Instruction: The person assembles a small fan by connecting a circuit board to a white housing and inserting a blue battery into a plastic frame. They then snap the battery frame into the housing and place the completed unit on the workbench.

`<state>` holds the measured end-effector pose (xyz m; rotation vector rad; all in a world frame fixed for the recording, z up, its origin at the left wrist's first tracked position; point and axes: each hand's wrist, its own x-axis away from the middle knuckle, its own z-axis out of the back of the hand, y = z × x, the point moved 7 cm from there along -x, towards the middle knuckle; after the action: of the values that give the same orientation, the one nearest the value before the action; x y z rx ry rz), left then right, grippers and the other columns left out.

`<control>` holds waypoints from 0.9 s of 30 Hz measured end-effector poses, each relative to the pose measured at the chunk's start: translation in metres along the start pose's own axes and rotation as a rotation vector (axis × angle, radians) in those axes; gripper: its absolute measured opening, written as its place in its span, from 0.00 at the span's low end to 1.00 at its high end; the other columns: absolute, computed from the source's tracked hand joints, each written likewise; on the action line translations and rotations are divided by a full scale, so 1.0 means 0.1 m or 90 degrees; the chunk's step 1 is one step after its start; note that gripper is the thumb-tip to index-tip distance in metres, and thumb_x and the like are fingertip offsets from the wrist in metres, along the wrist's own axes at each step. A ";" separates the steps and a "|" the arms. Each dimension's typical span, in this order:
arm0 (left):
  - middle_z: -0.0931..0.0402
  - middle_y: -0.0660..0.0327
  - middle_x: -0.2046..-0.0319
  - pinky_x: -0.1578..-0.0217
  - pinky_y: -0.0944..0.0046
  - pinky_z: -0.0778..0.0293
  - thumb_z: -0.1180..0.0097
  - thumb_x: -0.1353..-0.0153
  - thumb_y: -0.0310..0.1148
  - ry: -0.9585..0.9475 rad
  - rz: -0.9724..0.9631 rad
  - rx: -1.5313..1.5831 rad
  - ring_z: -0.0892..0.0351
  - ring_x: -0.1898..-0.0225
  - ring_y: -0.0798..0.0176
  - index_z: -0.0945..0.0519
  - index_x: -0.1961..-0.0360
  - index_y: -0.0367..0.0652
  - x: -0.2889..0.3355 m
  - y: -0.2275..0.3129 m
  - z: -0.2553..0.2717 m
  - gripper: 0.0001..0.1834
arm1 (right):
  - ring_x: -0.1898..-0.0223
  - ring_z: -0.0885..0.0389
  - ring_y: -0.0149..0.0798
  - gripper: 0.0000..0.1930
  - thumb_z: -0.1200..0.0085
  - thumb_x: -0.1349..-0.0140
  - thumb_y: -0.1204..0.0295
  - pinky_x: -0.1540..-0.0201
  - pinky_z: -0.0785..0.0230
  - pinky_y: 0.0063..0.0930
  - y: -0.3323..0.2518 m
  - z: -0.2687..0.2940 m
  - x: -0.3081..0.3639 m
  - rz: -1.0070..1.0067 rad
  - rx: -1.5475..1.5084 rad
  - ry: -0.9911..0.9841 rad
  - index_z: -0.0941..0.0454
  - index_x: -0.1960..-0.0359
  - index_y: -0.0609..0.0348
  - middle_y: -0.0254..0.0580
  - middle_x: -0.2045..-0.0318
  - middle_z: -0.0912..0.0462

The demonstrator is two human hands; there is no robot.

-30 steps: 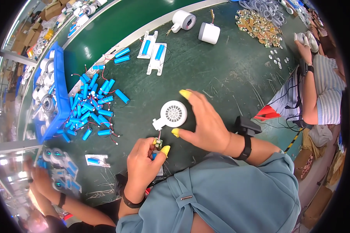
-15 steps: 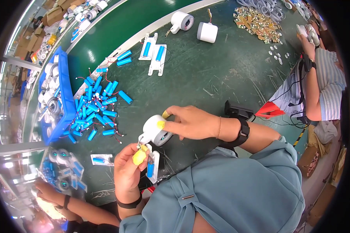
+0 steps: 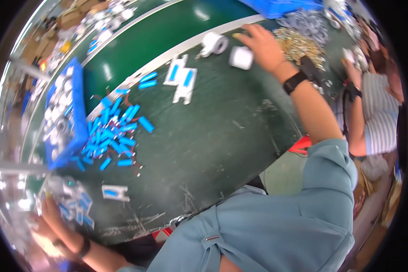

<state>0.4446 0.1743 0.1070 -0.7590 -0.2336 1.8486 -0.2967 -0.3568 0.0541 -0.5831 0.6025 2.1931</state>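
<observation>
My right hand [image 3: 264, 47] reaches to the far side of the table, fingers spread and empty, a yellow cover on one fingertip. It is beside a white cylindrical housing [image 3: 241, 58]; another white housing [image 3: 214, 44] with a side stub lies to its left. My left arm stretches to the lower left, where my left hand [image 3: 53, 215], blurred, is at a group of white housings and plates with blue cells [image 3: 79, 209]. Whether it holds anything cannot be made out. A white plate with a blue cell [image 3: 115, 192] lies to the right of that group.
A heap of blue wired battery cells [image 3: 111, 131] lies left of centre, beside a blue bin [image 3: 79, 111] of white parts. Two white plates [image 3: 184, 86] rest behind. Small boards [image 3: 299, 45] and grey rings [image 3: 306, 25] are piled far right. Co-workers' hands are at both sides.
My right hand has left the white housing in front of me and moved far forward. My left hand has swung to the lower left. That housing and the plate beside it are gone from there.
</observation>
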 end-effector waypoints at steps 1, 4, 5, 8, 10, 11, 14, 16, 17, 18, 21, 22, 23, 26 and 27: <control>0.20 0.67 0.60 0.57 0.62 0.29 0.51 0.36 0.51 -0.023 0.050 -0.018 0.23 0.59 0.64 0.21 0.49 0.58 -0.16 -0.96 -0.24 0.19 | 0.41 0.31 0.47 0.23 0.48 0.49 0.77 0.42 0.34 0.38 0.08 -0.16 -0.02 0.016 0.026 -0.024 0.23 0.48 0.50 0.43 0.44 0.28; 0.20 0.61 0.65 0.61 0.59 0.28 0.50 0.38 0.51 -0.079 0.161 0.026 0.22 0.63 0.58 0.20 0.56 0.49 -0.38 -0.19 -0.87 0.20 | 0.37 0.35 0.50 0.17 0.48 0.47 0.74 0.39 0.38 0.45 0.31 -0.27 0.18 0.002 0.130 -0.089 0.22 0.54 0.55 0.47 0.42 0.30; 0.20 0.59 0.67 0.62 0.58 0.28 0.50 0.39 0.50 -0.093 0.204 0.023 0.21 0.64 0.56 0.19 0.58 0.46 -0.12 -0.30 -0.87 0.20 | 0.37 0.35 0.50 0.11 0.49 0.45 0.73 0.39 0.38 0.45 0.34 -0.30 0.21 0.011 0.174 -0.112 0.23 0.59 0.58 0.48 0.43 0.30; 0.19 0.53 0.72 0.67 0.55 0.27 0.50 0.41 0.49 -0.122 0.343 0.008 0.21 0.69 0.50 0.17 0.65 0.38 0.12 -0.40 -0.80 0.23 | 0.50 0.25 0.51 0.09 0.51 0.42 0.73 0.51 0.31 0.44 0.22 -0.32 0.17 -0.079 0.102 -0.229 0.25 0.60 0.55 0.48 0.52 0.25; 0.20 0.50 0.59 0.57 0.53 0.27 0.45 0.42 0.40 -0.053 0.415 0.043 0.23 0.56 0.45 0.19 0.58 0.40 -0.45 1.12 -0.10 0.17 | 0.64 0.22 0.59 0.07 0.53 0.36 0.70 0.63 0.30 0.50 0.46 -0.29 0.64 -0.180 0.033 -0.293 0.26 0.59 0.56 0.53 0.66 0.20; 0.22 0.50 0.56 0.54 0.54 0.28 0.44 0.44 0.33 -0.023 0.300 0.156 0.24 0.54 0.45 0.20 0.55 0.42 -0.50 1.40 0.19 0.15 | 0.66 0.22 0.62 0.08 0.54 0.35 0.69 0.65 0.31 0.52 0.40 -0.23 0.72 -0.162 -0.046 -0.251 0.27 0.60 0.59 0.55 0.72 0.20; 0.23 0.52 0.54 0.55 0.54 0.27 0.42 0.50 0.16 -0.090 -0.009 0.629 0.24 0.55 0.47 0.19 0.55 0.43 -0.68 2.67 0.99 0.20 | 0.82 0.27 0.29 0.09 0.55 0.32 0.71 0.79 0.35 0.23 -0.08 -0.07 0.86 -0.413 -0.478 -0.427 0.24 0.56 0.60 0.37 0.77 0.24; 0.24 0.55 0.56 0.55 0.56 0.27 0.41 0.53 0.17 -0.198 -0.089 0.699 0.24 0.55 0.50 0.19 0.56 0.45 -0.47 3.06 1.05 0.20 | 0.82 0.29 0.21 0.11 0.56 0.31 0.70 0.79 0.36 0.15 -0.44 0.06 0.93 -0.485 -0.654 -0.460 0.24 0.53 0.60 0.31 0.75 0.24; 0.24 0.56 0.57 0.56 0.58 0.27 0.41 0.53 0.17 -0.211 -0.134 0.673 0.24 0.55 0.51 0.19 0.57 0.46 -0.46 3.23 1.11 0.20 | 0.81 0.29 0.20 0.12 0.56 0.30 0.70 0.78 0.35 0.14 -0.60 0.09 0.98 -0.497 -0.721 -0.473 0.25 0.51 0.60 0.30 0.73 0.23; 0.24 0.57 0.57 0.57 0.59 0.27 0.40 0.53 0.17 -0.223 -0.184 0.648 0.25 0.55 0.52 0.18 0.59 0.47 -0.50 3.38 1.19 0.19 | 0.81 0.29 0.20 0.12 0.56 0.30 0.70 0.78 0.35 0.14 -0.74 0.16 1.03 -0.499 -0.718 -0.474 0.25 0.51 0.60 0.30 0.73 0.23; 0.23 0.59 0.59 0.58 0.61 0.28 0.40 0.54 0.18 -0.200 -0.264 0.612 0.24 0.57 0.54 0.18 0.62 0.45 -0.56 3.59 1.30 0.16 | 0.78 0.28 0.22 0.14 0.57 0.30 0.71 0.76 0.34 0.15 -1.43 0.29 1.07 -0.462 -0.954 -0.555 0.29 0.47 0.63 0.33 0.70 0.23; 0.24 0.59 0.60 0.59 0.62 0.27 0.41 0.54 0.16 -0.215 -0.251 0.621 0.23 0.58 0.55 0.18 0.62 0.44 -0.54 3.60 1.26 0.17 | 0.77 0.27 0.23 0.15 0.57 0.30 0.71 0.74 0.33 0.16 -1.65 0.36 1.09 -0.469 -1.008 -0.583 0.31 0.45 0.63 0.34 0.69 0.22; 0.24 0.59 0.60 0.60 0.63 0.26 0.42 0.53 0.14 -0.228 -0.237 0.629 0.23 0.59 0.56 0.19 0.61 0.42 -0.54 3.61 1.22 0.17 | 0.75 0.27 0.23 0.16 0.56 0.30 0.72 0.72 0.32 0.16 -1.87 0.43 1.09 -0.463 -1.080 -0.613 0.32 0.43 0.63 0.36 0.66 0.22; 0.23 0.59 0.62 0.63 0.66 0.26 0.44 0.52 0.13 -0.273 -0.129 0.808 0.22 0.63 0.59 0.20 0.62 0.39 -0.48 3.78 1.17 0.15 | 0.70 0.26 0.24 0.19 0.55 0.30 0.75 0.67 0.30 0.19 -2.38 0.58 1.15 -0.451 -1.267 -0.655 0.35 0.39 0.63 0.38 0.60 0.23; 0.22 0.59 0.64 0.65 0.68 0.26 0.45 0.50 0.12 -0.269 -0.112 0.836 0.21 0.65 0.61 0.20 0.62 0.38 -0.45 3.84 1.21 0.15 | 0.70 0.26 0.24 0.19 0.55 0.31 0.75 0.66 0.29 0.19 -2.53 0.61 1.14 -0.462 -1.299 -0.659 0.35 0.39 0.63 0.37 0.60 0.22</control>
<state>0.0873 0.0001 0.0292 0.5414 0.6009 1.5331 -0.1820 -0.1086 -0.0225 -0.2915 -2.1720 1.2843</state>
